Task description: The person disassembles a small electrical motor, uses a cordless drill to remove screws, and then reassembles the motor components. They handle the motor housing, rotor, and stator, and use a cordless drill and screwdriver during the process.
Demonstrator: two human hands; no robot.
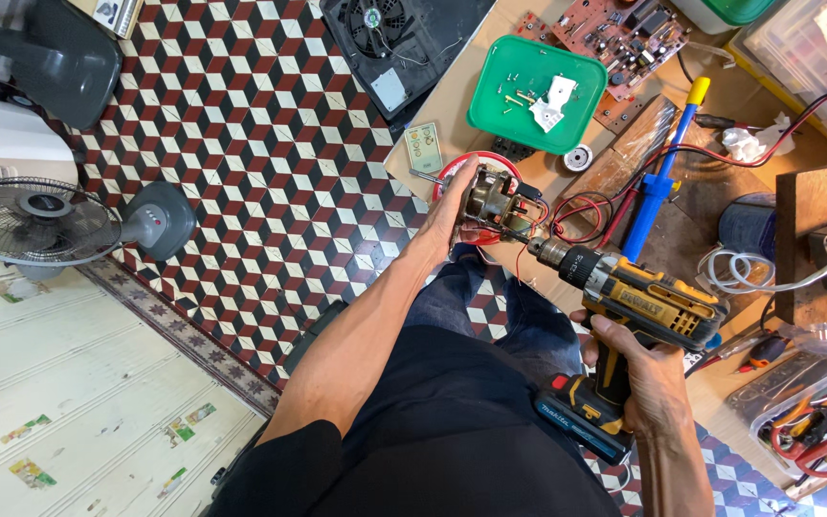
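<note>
- Left hand [452, 206] wrapped around a small fan motor [495, 203], held above the bench [452, 96] edge, near the red lid [452, 170].
- Right hand [648, 383] grips a yellow cordless drill [629, 306], its chuck at the motor (bit hidden).
- Step, by my judgement: driving a motor screw; next move calls for a steady, square hold.

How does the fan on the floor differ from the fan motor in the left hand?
The floor fan is whole, with wire guard and grey base; the fan motor is stripped bare, metal and red wires exposed. The floor fan lies untouched on the tiled floor; the motor is gripped by the left hand over the bench, with the drill in the right hand pressed against it. Both are fan hardware.
</note>
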